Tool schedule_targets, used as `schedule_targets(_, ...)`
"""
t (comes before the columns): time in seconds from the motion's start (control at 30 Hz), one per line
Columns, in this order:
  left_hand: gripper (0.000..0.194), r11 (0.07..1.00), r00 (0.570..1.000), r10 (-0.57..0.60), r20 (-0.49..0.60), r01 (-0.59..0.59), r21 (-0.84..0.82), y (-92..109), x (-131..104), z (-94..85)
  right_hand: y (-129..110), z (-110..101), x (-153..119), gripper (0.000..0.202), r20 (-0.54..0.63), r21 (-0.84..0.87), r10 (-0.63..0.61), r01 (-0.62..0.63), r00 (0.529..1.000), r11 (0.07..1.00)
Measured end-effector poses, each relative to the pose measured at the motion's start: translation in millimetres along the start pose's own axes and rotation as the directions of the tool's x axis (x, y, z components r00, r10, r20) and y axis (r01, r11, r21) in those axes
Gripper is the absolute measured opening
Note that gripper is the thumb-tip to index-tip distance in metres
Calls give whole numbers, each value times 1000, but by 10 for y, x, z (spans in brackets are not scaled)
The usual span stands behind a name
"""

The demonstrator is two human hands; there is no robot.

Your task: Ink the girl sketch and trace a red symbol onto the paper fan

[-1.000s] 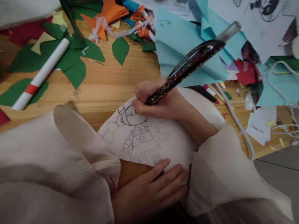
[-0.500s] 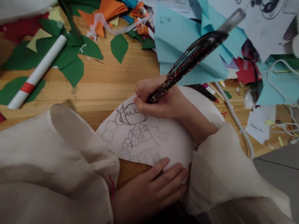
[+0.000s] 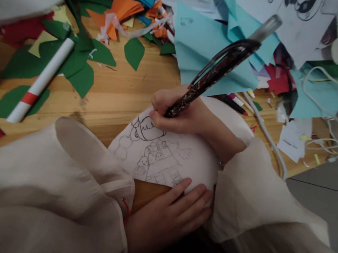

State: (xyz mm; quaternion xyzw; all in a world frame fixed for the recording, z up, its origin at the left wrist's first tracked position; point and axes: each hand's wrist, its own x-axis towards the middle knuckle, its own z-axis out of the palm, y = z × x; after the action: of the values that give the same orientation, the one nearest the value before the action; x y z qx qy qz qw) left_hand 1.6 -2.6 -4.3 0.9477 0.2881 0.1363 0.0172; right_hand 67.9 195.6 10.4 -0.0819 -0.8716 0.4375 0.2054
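Dark patterned pen (image 3: 216,74) clamped in my right grip (image 3: 188,120)

Long axis diagonal: clear plastic end up-right, writing end down-left, tip hidden by fingers, over white curved-edge paper (image 3: 203,163) with line drawings (image 3: 163,160). My left grip (image 3: 173,214): fingers slightly apart, flat on its near edge. Grained wood surface (image 3: 112,94) below.

The right fingers (image 3: 169,123) hold a dark pen (image 3: 216,73) over white paper (image 3: 204,161), whose edge the left fingers (image 3: 192,197) touch.

Head-worn camera, looking forward and down, near hands (image 3: 169,214).
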Motion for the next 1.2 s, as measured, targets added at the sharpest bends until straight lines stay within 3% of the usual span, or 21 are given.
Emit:
schedule_targets(0.23,42,1000,1000,10,16,-10,-5,4,-1,18,88,5,-60,37,-103,46,-4,9,995,999)
schedule_targets(0.63,43,1000,1000,14,25,-14,0,2,-5,10,62,-8,-56,38,-33,47,51,-49,998,998)
schedule_targets(0.8,43,1000,999,17,38,-17,1,-2,-3,1,82,-4,-50,36,-79,123,-27,36,997,992)
schedule_targets(1.07,43,1000,1000,3,9,-3,0,-4,-3,2,55,3,-61,37,-79,129,36,-25,996,991)
schedule_targets(1.2,42,1000,1000,6,16,-6,3,-5,0,-6,54,-2,-48,36,-106,116,8,4,994,993)
